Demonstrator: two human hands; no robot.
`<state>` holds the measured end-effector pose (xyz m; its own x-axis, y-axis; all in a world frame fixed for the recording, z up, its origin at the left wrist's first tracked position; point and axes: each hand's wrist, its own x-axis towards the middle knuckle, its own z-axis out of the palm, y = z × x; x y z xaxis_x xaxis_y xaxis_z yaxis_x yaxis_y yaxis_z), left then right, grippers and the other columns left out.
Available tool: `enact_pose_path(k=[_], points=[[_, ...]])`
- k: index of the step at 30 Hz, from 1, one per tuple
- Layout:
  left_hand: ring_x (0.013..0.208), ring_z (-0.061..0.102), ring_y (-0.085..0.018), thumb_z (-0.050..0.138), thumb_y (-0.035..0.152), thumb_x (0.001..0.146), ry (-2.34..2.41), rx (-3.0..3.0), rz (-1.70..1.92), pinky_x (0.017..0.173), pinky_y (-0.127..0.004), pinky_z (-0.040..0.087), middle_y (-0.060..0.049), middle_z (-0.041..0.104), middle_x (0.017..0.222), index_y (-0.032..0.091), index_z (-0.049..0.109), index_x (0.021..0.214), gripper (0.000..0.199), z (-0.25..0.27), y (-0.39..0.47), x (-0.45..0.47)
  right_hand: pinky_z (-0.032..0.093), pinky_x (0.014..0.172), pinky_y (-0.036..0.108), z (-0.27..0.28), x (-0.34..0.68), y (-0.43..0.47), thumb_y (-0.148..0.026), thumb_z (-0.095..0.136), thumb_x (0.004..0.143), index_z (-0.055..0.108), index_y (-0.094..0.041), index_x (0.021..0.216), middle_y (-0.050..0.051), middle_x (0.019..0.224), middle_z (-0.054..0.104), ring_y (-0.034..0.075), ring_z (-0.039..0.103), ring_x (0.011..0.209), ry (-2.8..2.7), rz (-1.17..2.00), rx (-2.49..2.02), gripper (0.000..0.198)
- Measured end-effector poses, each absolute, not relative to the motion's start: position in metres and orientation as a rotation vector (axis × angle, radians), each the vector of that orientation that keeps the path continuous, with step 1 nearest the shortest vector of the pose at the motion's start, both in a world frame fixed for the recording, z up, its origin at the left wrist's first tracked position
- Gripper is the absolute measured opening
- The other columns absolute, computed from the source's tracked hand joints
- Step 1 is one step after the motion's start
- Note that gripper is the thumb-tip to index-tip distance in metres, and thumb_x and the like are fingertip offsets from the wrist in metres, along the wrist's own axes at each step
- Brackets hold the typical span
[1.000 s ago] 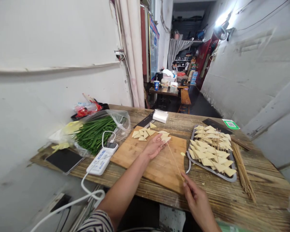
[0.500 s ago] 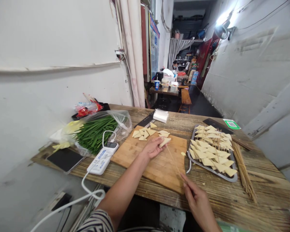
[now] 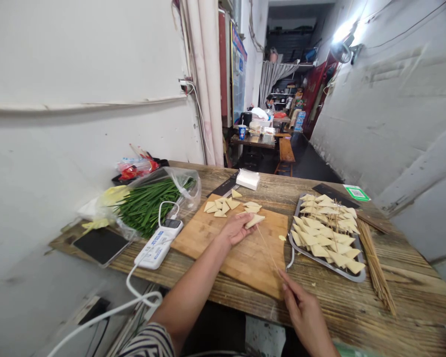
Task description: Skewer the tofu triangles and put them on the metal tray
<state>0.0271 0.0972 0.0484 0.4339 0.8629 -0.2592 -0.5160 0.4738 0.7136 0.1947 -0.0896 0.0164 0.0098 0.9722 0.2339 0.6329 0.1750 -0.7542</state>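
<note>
Above the wooden cutting board (image 3: 208, 248), my left hand (image 3: 236, 229) pinches a pale yellow triangular slice (image 3: 255, 221), which looks like tofu. My right hand (image 3: 303, 305) is closed on the lower end of a thin bamboo skewer (image 3: 267, 249) near the board's front right corner. The skewer slants up to the slice, its tip at or in the slice's lower edge; I cannot tell how deep. Several loose triangles (image 3: 223, 204) lie at the back of the board, with a few more behind my left hand. To the right, a metal tray (image 3: 351, 274) holds rows of skewered triangles (image 3: 319, 228).
Spare bamboo skewers (image 3: 375, 270) lie right of the tray. A cleaver (image 3: 225, 184) and a white box (image 3: 248, 179) are behind the board. Left of it are a white power strip (image 3: 159, 245) with a cord, bagged green chives (image 3: 152, 201) and a black flat object (image 3: 101, 245). A person sits far back.
Both hands stay almost in place, still holding the slice and the skewer. The slice has shifted very slightly to the right and down, and the whole view has moved a little.
</note>
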Motion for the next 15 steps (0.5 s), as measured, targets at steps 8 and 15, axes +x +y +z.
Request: enact_pose_path(k=[8, 15], points=[[0.069, 0.062, -0.013, 0.062, 0.016, 0.072, 0.679, 0.658, 0.923, 0.061, -0.021, 0.051, -0.01, 0.064, 0.083, 0.008, 0.061, 0.082, 0.012, 0.0468, 0.0937, 0.0289, 0.047, 0.083, 0.026, 0.0187, 0.1911, -0.0908, -0.031, 0.037, 0.087, 0.053, -0.008, 0.118, 0.012, 0.111, 0.059, 0.018, 0.058, 0.1, -1.701, 0.596, -1.571, 0.042], [0.073, 0.062, -0.014, 0.063, 0.015, 0.071, 0.677, 0.683, 0.899, 0.062, -0.021, 0.051, -0.011, 0.064, 0.085, 0.007, 0.061, 0.081, 0.013, 0.0496, 0.0903, 0.0302, 0.048, 0.08, 0.026, 0.0202, 0.1876, -0.0867, -0.03, 0.035, 0.086, 0.054, -0.006, 0.116, 0.014, 0.107, 0.061, 0.019, 0.06, 0.096, -1.683, 0.589, -1.585, 0.044]])
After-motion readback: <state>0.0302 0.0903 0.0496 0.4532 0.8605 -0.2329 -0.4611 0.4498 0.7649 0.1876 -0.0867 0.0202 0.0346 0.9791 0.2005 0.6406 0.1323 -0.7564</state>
